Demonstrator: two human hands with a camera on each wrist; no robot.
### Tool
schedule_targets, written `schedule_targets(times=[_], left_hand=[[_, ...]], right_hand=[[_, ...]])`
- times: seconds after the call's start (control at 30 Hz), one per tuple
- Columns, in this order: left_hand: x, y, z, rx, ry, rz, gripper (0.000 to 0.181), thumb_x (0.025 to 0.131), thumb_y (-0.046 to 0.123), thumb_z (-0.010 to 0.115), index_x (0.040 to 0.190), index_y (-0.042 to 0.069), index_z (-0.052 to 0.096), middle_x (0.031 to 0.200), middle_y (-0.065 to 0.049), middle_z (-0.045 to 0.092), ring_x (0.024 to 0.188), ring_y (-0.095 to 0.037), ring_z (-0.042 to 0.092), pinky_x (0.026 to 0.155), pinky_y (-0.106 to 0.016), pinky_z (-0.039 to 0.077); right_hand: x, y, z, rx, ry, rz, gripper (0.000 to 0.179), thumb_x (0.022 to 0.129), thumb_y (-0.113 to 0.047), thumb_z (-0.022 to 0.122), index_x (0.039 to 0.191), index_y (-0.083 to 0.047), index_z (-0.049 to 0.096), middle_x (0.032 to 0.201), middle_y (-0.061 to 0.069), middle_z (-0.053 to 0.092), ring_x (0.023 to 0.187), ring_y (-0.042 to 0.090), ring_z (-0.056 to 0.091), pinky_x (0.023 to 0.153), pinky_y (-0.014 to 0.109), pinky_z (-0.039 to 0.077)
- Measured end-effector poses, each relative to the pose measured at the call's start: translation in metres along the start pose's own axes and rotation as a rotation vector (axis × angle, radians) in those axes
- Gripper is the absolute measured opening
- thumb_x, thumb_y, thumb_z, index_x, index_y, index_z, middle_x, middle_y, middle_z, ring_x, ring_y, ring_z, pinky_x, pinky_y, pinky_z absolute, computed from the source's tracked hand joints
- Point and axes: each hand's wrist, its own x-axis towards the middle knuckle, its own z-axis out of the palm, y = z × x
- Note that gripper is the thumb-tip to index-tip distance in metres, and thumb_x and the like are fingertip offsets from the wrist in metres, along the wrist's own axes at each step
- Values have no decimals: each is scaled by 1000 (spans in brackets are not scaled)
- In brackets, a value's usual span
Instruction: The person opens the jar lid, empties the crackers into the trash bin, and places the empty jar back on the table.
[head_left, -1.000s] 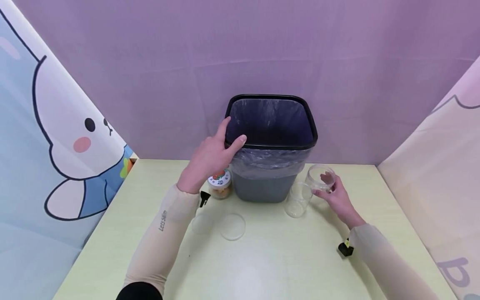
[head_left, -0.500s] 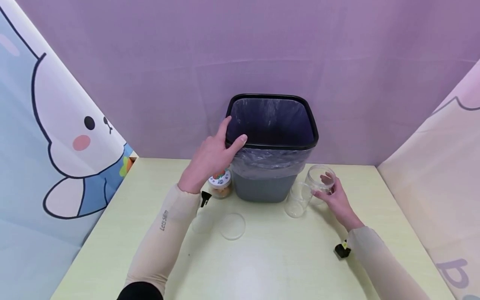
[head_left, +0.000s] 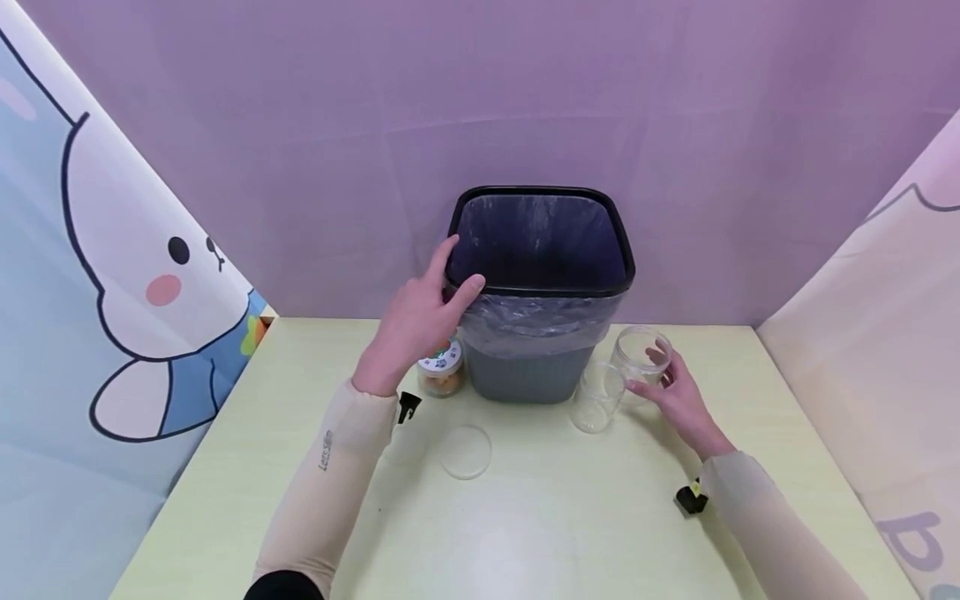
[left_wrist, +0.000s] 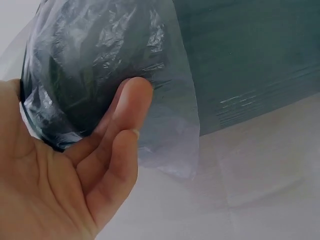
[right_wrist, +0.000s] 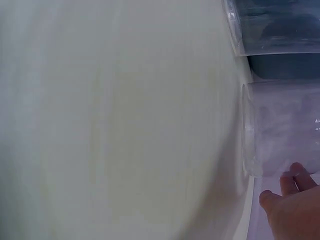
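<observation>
My left hand rests at the front left corner of a grey bin, its thumb and index finger stretched along the black rim. In the left wrist view the other fingers, loosely bent, lie against the clear bin liner folded over the outside. My right hand is at the right side of a clear jar that stands open-topped and upright; fingertips meet its wall in the right wrist view. Just in front and left of it stands a narrower clear jar.
A jar with a printed lid and tan contents stands left of the bin. A clear round lid lies on the pale table, a fainter disc beside it. Purple cloth hangs right behind the bin.
My left hand has shifted slightly left along the bin's rim. The fingers of my right hand have loosened on the clear jar. Bin and jars stay nearly where they were.
</observation>
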Motion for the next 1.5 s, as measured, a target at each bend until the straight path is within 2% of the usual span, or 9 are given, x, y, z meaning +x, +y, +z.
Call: schedule_targets(times=[0.27, 0.43, 0.6, 0.67, 0.8, 0.9, 1.03, 1.23, 1.5], left_hand=[[-7, -8, 0, -69, 69, 89, 68, 97, 67, 42, 156, 34, 31, 67, 1, 61, 55, -13, 62, 56, -38, 46], [-14, -13, 0, -81, 128, 170, 58, 100, 51, 52, 153, 28, 40, 81, 2, 66, 58, -11, 60, 60, -35, 48], [-22, -22, 0, -134, 165, 212, 54, 100, 35, 60, 151, 24, 44, 94, 2, 70, 69, -10, 65, 62, -33, 51], [-25, -26, 0, -150, 182, 228, 53, 100, 31, 61, 149, 21, 46, 95, 0, 71, 71, -11, 66, 60, -32, 51], [-31, -36, 2, -179, 204, 243, 43, 99, 24, 64, 140, 15, 54, 92, -4, 72, 72, -12, 66, 57, -31, 49], [-35, -49, 7, -188, 199, 219, 33, 99, 21, 64, 131, 12, 60, 90, -4, 73, 76, -12, 65, 57, -30, 48], [-38, -70, 18, -166, 176, 154, 28, 98, 20, 65, 124, 12, 63, 93, 1, 72, 84, -12, 64, 63, -31, 50], [-39, -98, 32, -165, 147, 73, 32, 94, 22, 70, 122, 9, 62, 101, -1, 71, 99, -19, 64, 78, -43, 48], [-36, -129, 49, -146, 86, -31, 52, 86, 21, 77, 133, 8, 57, 131, -11, 60, 123, -32, 52, 94, -49, 44]], right_hand=[[-15, -1, -10, -65, 30, -7, 100, 87, -9, 78, 158, -1, 9, 157, 29, 23, 144, 47, 19, 116, 61, 13], [-27, -3, -15, -83, 52, 9, 99, 87, -9, 78, 158, -3, 9, 155, 29, 27, 142, 46, 24, 114, 60, 18], [-38, -6, -16, -108, 72, 15, 96, 88, -10, 77, 157, 0, 12, 152, 28, 33, 137, 45, 31, 113, 58, 25], [-42, -7, -15, -127, 83, 20, 94, 88, -11, 77, 157, 0, 13, 151, 28, 34, 135, 44, 34, 112, 55, 28], [-52, -9, -12, -176, 116, 49, 91, 90, -19, 76, 157, 0, 17, 148, 25, 38, 131, 40, 39, 106, 30, 39], [-59, -10, -8, -196, 137, 89, 89, 91, -25, 75, 156, 0, 19, 147, 23, 41, 129, 38, 42, 92, 12, 41], [-68, -12, -1, -169, 146, 151, 87, 92, -26, 74, 156, 1, 21, 146, 23, 41, 128, 36, 44, 83, 6, 41], [-79, -12, 8, -135, 116, 220, 82, 93, -25, 73, 154, 2, 25, 144, 23, 44, 123, 30, 48, 81, 9, 44], [-91, -17, 18, -172, 65, 261, 68, 94, -27, 71, 146, 5, 41, 135, 23, 54, 98, -2, 54, 82, 14, 47]])
